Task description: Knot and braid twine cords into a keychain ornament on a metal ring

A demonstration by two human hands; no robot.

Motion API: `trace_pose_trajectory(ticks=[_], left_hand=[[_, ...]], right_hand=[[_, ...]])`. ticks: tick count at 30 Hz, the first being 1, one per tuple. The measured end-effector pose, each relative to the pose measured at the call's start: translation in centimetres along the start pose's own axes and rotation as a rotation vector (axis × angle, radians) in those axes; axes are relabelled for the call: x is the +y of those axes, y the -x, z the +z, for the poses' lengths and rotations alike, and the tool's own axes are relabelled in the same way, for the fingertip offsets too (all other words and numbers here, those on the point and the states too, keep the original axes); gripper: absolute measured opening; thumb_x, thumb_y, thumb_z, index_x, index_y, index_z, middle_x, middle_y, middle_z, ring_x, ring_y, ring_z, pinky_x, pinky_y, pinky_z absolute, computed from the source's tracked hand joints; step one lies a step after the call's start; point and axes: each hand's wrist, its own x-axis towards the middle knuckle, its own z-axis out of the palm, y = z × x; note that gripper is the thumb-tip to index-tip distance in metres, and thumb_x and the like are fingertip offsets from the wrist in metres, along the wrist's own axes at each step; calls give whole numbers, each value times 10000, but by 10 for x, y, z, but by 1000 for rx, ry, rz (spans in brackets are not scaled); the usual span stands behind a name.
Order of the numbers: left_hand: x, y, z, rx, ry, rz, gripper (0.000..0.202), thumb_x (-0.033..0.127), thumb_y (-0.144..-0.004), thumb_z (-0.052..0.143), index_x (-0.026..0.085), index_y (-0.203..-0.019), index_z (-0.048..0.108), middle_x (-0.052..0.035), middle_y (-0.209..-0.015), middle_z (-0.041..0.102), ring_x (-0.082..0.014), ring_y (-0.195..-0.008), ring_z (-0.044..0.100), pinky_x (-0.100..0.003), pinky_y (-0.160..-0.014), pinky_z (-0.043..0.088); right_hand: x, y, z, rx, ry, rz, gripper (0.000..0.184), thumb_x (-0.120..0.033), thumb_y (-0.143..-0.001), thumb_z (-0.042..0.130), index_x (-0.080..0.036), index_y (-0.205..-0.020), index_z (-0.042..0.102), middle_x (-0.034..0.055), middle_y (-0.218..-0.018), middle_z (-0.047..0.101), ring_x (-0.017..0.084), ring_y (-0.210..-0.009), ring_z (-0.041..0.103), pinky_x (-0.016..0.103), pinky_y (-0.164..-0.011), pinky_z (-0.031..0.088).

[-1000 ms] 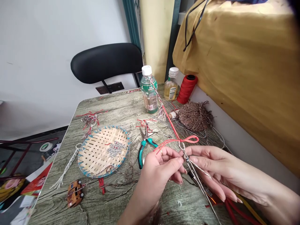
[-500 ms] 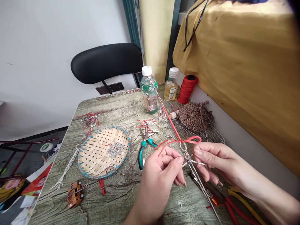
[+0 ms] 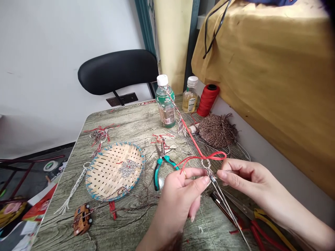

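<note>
My left hand (image 3: 183,195) is closed in a pinch at the knotted cord (image 3: 208,168), just below its small twisted loop. To its right, the thumb and forefinger of my right hand (image 3: 247,179) are pressed together on a thin cord end, mostly hidden by the fingers. A red cord (image 3: 193,139) tied in a bow runs through the loop and stretches up to a green-labelled bottle (image 3: 165,108). Loose pale strands (image 3: 230,212) hang from the knot toward the front of the table.
Teal-handled pliers (image 3: 158,172) and a woven basket (image 3: 104,174) with beads lie left of my hands. Scissors (image 3: 272,226) with red and yellow handles rest under my right forearm. Behind stand a red thread spool (image 3: 208,101), a brown cord bundle (image 3: 218,130) and a small bottle (image 3: 190,97).
My right hand's fingers have drawn together into a tighter pinch. The patterned cord that stuck out across them no longer shows there. My left hand has shifted slightly right, closer to the knot.
</note>
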Motion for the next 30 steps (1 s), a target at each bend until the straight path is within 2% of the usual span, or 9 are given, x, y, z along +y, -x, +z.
trace_pose_trajectory(ticks=[5,11,17,20,25,30], left_hand=[[1,-2,3,76,37,19,174,310,-741,608,137,-756,598,116,-321,335,-5,-265,180,-169,-314,98],[6,-1,2,66,-79,17,188,336,-753,586,154,-791,616,99,-347,367,-17,-275,225,-155,-302,132],[15,-1,-7,-92,-187,-59,185,335,-734,597,150,-739,609,99,-333,369,-29,-295,248,-162,-340,201],[18,0,-7,-113,-259,-31,146,292,-756,568,156,-703,573,84,-370,428,-37,-332,316,-162,-381,246],[19,0,1,-38,-353,81,174,290,-799,516,159,-687,540,81,-449,408,-47,-407,331,-171,-427,273],[14,-3,8,71,-359,209,158,269,-798,524,149,-702,556,28,-615,495,-84,-592,425,-193,-562,342]], right_hand=[[2,6,3,77,-34,-15,305,-455,-749,560,-219,-561,511,-5,-564,387,143,-534,321,273,-482,267],[5,12,0,171,-24,-12,289,-447,-771,538,-229,-583,520,-8,-576,363,146,-537,321,271,-472,255],[-12,7,1,62,-45,110,330,-452,-593,700,-194,-530,504,-25,-521,380,115,-498,298,246,-453,239],[-12,8,1,25,-56,135,287,-453,-624,678,-190,-593,566,-23,-542,418,118,-519,333,235,-465,260],[-5,10,-1,24,-70,148,274,-459,-692,626,-193,-634,595,-31,-571,432,111,-550,352,222,-494,281],[-1,12,0,47,-103,141,318,-457,-696,627,-176,-584,528,-50,-537,369,93,-520,276,216,-470,234]])
